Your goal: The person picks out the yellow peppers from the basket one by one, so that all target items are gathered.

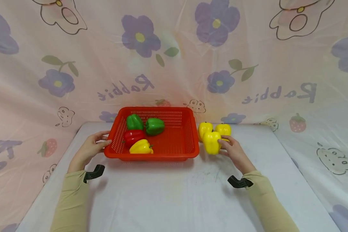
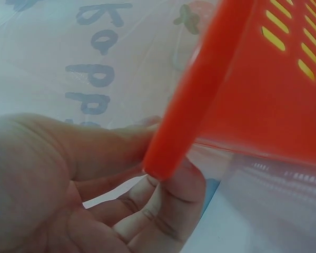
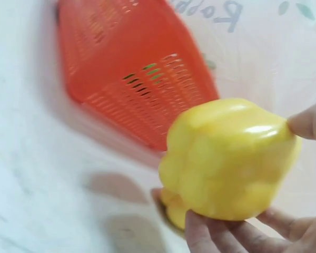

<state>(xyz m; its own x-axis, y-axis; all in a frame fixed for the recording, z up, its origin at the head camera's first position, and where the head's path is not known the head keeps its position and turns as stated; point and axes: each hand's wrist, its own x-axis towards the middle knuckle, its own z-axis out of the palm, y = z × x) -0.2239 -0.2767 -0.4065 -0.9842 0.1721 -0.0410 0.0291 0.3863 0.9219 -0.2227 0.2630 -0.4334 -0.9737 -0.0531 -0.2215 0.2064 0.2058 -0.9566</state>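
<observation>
A red plastic basket stands at the back of the table, its rim pinched on the left side by my left hand. In the left wrist view the thumb and curled fingers close around the basket's rim. Just right of the basket, my right hand holds a yellow bell pepper. The right wrist view shows that yellow bell pepper gripped between thumb and fingers, above the table. Inside the basket lie two green bell peppers, a red one and a yellow one.
Behind the held pepper, two more yellow bell peppers sit on the white table, close to the basket's right side. A patterned curtain hangs along the table's back edge. Black wrist camera mounts stick out from both sleeves.
</observation>
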